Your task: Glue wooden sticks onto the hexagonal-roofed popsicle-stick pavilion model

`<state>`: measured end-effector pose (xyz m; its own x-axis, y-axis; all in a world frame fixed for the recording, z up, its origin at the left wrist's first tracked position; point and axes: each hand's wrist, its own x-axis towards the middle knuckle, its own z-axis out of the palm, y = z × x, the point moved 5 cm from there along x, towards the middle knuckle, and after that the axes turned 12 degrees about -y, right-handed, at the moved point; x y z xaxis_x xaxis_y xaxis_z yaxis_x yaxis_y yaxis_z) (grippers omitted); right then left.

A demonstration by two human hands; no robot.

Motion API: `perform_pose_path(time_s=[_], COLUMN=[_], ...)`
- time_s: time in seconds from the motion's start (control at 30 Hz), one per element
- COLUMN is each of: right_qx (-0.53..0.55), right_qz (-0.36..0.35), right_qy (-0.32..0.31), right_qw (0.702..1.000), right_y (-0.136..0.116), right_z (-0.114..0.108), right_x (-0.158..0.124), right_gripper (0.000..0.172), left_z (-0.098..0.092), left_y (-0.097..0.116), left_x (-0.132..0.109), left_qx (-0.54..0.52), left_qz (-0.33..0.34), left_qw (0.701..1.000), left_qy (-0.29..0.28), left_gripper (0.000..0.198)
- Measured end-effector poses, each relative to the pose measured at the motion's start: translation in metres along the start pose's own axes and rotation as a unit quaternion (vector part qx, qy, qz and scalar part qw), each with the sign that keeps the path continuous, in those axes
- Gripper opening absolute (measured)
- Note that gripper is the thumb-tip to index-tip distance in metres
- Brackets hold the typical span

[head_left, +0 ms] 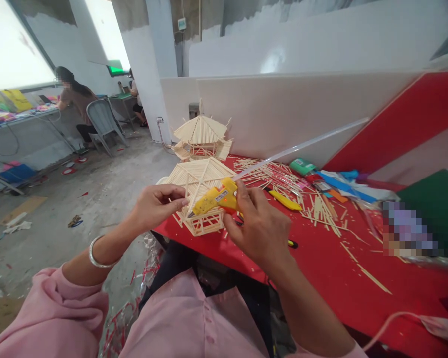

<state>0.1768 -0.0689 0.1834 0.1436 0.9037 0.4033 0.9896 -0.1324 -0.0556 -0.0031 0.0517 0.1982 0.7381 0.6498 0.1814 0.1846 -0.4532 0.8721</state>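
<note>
My right hand (259, 223) is closed round a yellow glue gun (216, 198) with a long clear glue stick (302, 145) poking out of its back. The gun's nozzle points left at a small wooden-stick hut (196, 176) standing on the corner of the red table (321, 268). My left hand (157, 203) pinches a thin stick at the hut's left side, close to the nozzle. A second stick hut (201, 136) stands just behind the first one.
Loose wooden sticks (313, 206) lie scattered over the red table with a yellow tool (285, 201), a green object (301, 166) and coloured paper (339, 184). White and red panels stand behind. A person sits at a far table on the left, beside a grey chair (102, 122).
</note>
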Motion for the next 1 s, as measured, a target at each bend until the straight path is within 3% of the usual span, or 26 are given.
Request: perform_pose_path(time_s=[0.53, 1.0], right_qx=[-0.009, -0.029], right_qz=[-0.014, 0.006], right_qy=[0.063, 0.073], right_qw=[0.998, 0.997], right_y=[0.007, 0.021], right_z=[-0.005, -0.008], right_x=[-0.002, -0.008], right_gripper=[0.064, 0.057], left_z=[0.005, 0.014], left_y=[0.002, 0.011], left_x=[0.005, 0.008], left_qx=[0.041, 0.122], left_qz=[0.003, 0.027], left_qw=[0.999, 0.992], left_qy=[-0.003, -0.013], left_gripper=[0.02, 0.018])
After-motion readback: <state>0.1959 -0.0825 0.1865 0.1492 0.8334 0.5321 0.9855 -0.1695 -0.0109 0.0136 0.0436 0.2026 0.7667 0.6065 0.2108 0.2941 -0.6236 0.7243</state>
